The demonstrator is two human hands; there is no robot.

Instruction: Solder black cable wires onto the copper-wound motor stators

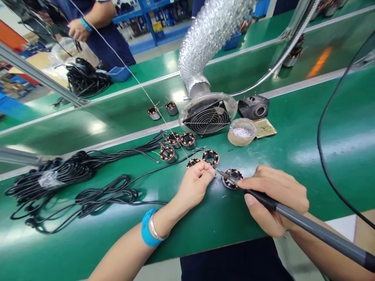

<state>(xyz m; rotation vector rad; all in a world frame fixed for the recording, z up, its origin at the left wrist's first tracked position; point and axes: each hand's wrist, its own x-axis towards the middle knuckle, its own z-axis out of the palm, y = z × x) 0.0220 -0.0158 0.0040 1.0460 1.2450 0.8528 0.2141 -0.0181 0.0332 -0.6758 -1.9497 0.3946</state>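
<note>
My right hand (274, 199) grips a dark soldering iron (307, 225) like a pen. Its tip touches a small copper-wound stator (233, 179) on the green bench. My left hand (195, 183) is pinched on a thin solder wire (137, 80) that runs up and away to the top left. Its fingertips sit just left of that stator, over another stator (192, 162). One more stator (210, 157) lies just behind the fingers.
A fume fan (207, 119) on a silver duct (209, 37) stands behind the work, with a tub of solder bits (242, 132), a sponge tray (265, 127) and an iron stand (253, 107) to its right. Black cable bundles (73, 183) lie at left. Another person (93, 27) stands far left.
</note>
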